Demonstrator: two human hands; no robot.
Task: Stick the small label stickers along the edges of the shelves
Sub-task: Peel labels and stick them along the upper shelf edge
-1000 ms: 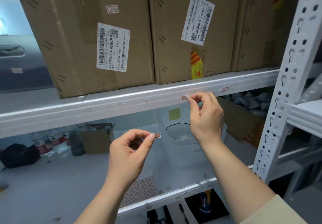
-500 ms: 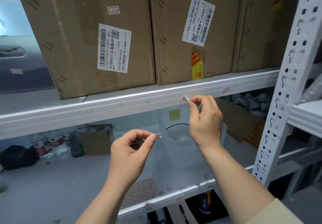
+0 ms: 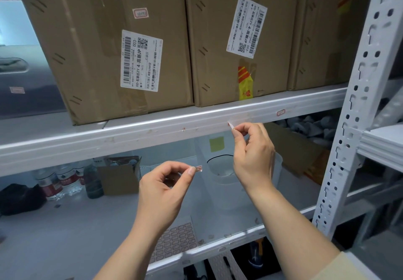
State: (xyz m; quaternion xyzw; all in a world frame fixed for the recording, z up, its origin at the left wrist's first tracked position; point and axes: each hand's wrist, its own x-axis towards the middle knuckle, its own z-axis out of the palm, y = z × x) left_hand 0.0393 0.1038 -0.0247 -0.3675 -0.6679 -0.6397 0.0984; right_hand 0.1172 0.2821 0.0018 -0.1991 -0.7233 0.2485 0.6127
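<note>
Fingertips of the right hand (image 3: pixel 253 153) are pinching a small label sticker (image 3: pixel 230 125) whose far end is touching the front edge of the upper shelf (image 3: pixel 152 133); against the earlier frames this hand is sitting a little lower and the sticker is tilting away from the edge rather than lying flat on it. Left hand (image 3: pixel 162 189) is holding its place below, pinching a second sticker (image 3: pixel 198 168) between thumb and forefinger. Another sticker (image 3: pixel 280 112) is already sitting on the same edge toward the right upright post (image 3: pixel 359 109). Three cardboard boxes (image 3: pixel 113 48) are standing on the upper shelf. On the lower shelf a sticker sheet (image 3: pixel 174 242) is lying at the front edge, behind the left forearm, with water bottles (image 3: pixel 58 181) and a small open carton (image 3: pixel 120 175) at the back
</note>
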